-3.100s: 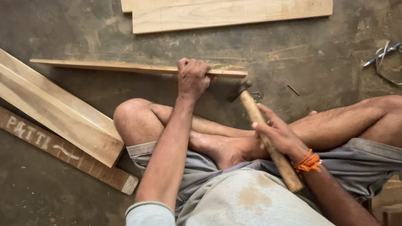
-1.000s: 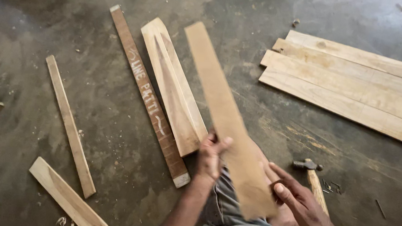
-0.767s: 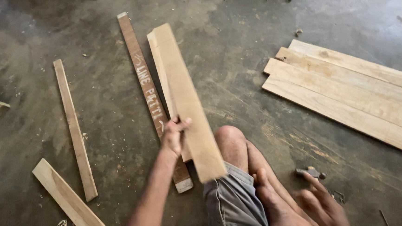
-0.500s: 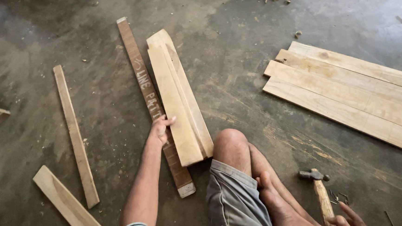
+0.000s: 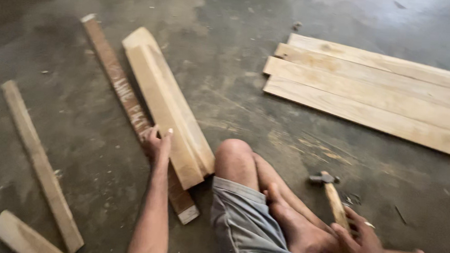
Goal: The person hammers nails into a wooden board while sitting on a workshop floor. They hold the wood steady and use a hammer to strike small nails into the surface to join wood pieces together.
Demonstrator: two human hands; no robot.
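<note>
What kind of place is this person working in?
Probably a simple carpentry workshop, with work done on the bare concrete floor: cut planks lie about, and the right hand holds a hammer.

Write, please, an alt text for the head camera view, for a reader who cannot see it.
A person sits cross-legged on a concrete floor, left hand resting against stacked pale planks, right hand gripping a hammer. More boards lie at the upper right.
</note>
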